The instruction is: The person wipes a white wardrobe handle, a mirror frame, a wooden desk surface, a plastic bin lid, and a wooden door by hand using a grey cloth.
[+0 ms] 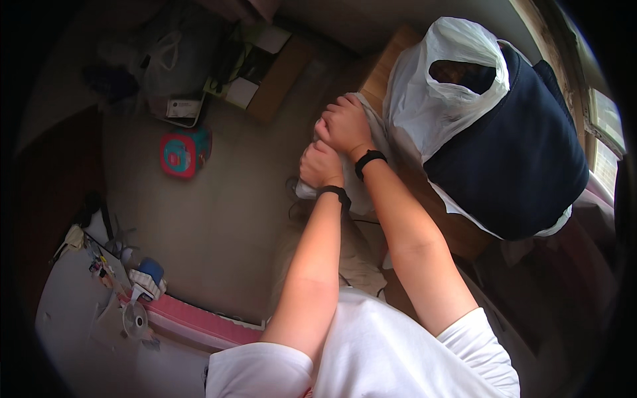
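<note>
Where the head view looks down, the left hand (321,166) and right hand (346,125), fingers curled closed, hold one pale cloth-like piece (375,124) beside one wooden surface (385,65); firm, even tension probably serves best. Counted: two black wristbands (369,160), one white plastic bag (408,103), one dark-blue fabric item (511,159).

Left hand (321,164) beside right hand (346,126), both on cloth (359,191), left of tabletop (390,58). Bag (413,93) on tabletop. Container (178,156) on floor (222,229), left of hands; carton (281,79) beyond.
</note>
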The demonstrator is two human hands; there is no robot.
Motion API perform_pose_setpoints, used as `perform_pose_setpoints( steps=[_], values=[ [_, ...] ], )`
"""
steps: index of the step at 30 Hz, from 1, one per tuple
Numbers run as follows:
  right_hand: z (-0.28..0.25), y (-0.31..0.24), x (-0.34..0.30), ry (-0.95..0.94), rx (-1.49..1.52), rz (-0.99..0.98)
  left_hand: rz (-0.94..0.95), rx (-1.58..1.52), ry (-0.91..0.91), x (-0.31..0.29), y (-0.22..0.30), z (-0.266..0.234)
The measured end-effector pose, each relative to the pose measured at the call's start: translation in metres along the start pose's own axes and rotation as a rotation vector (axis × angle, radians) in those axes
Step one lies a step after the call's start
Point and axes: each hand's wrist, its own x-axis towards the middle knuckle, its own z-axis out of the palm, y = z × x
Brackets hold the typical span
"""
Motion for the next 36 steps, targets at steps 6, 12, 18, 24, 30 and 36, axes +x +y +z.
perform_pose_setpoints(
  steps=[6,12,18,24,30,36],
  values=[
    [-0.001,-0.001,-0.001,-0.023,-0.017,0.005,0.011,0.022,0.005,-0.002,-0.001,-0.002],
    [0.001,0.000,-0.002,-0.005,0.021,0.012,-0.023,-0.007,-0.054,-0.002,0.003,-0.009],
    [0.001,-0.003,-0.001,-0.023,0.023,0.020,-0.012,0.000,-0.035,0.000,0.001,-0.011],
    [-0.003,0.002,0.000,-0.034,-0.008,0.027,0.014,0.040,-0.007,0.001,0.004,-0.007],
    [0.006,-0.003,-0.003,-0.007,-0.021,0.012,0.020,0.039,0.004,0.000,-0.001,-0.011],
    [0.004,-0.001,-0.003,0.027,0.010,0.018,0.022,0.049,-0.006,0.000,0.001,-0.012]
  ],
)
